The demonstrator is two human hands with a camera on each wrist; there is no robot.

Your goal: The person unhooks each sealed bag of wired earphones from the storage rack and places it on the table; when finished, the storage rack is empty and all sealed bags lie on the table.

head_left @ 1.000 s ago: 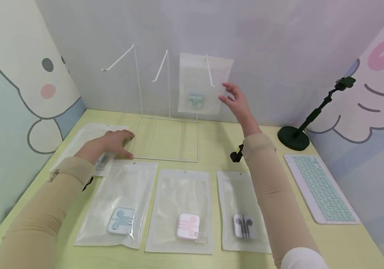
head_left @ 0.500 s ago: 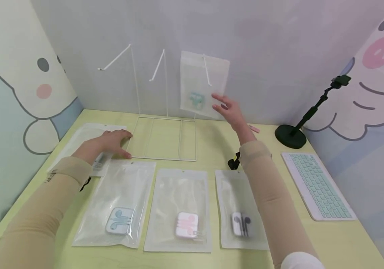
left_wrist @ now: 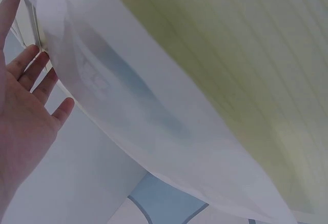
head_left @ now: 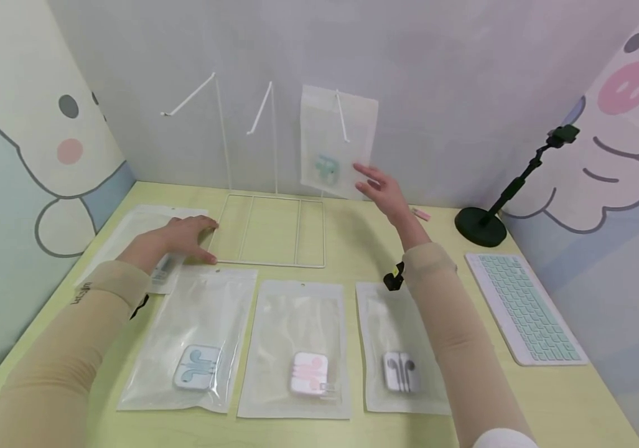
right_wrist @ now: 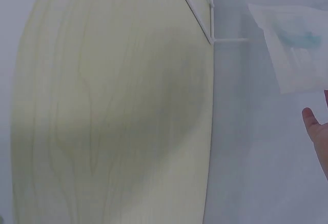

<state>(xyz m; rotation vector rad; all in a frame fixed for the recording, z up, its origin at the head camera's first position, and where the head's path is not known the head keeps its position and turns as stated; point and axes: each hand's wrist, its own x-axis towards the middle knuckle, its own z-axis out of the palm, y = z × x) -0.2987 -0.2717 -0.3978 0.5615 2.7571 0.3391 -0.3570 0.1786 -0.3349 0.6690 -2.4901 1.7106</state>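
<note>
A white wire display rack (head_left: pixel 269 264) with three hooks stands at the back of the table. On its right hook hangs a clear zip bag (head_left: pixel 319 121) with mint-green earphones (head_left: pixel 327 168) inside, its lower edge slanting. My right hand (head_left: pixel 384 194) is at the bag's lower right edge, fingers extended and holding nothing. At the left side of the rack's base, my left hand (head_left: pixel 183 238) rests with thumb and fingertips against the wire, fingers spread. Below the left hand lies a bag (head_left: pixel 131 233), partly covered by the hand and sleeve; the left wrist view shows a bag (left_wrist: pixel 138 106) close up.
Nearer on the table lie bags of earphones: a blue-earphone bag (head_left: pixel 207 311), a pink-earphone bag (head_left: pixel 297 317) and a black-earphone bag (head_left: pixel 377 320), partly under the right sleeve. To the right are a mint keyboard (head_left: pixel 526 311), a black stand (head_left: pixel 480 227) and a small pink object (head_left: pixel 421 214).
My right hand has come down from beside the hanging bag to its lower right edge. The bag has turned slightly on the hook. My left hand keeps its place on the rack.
</note>
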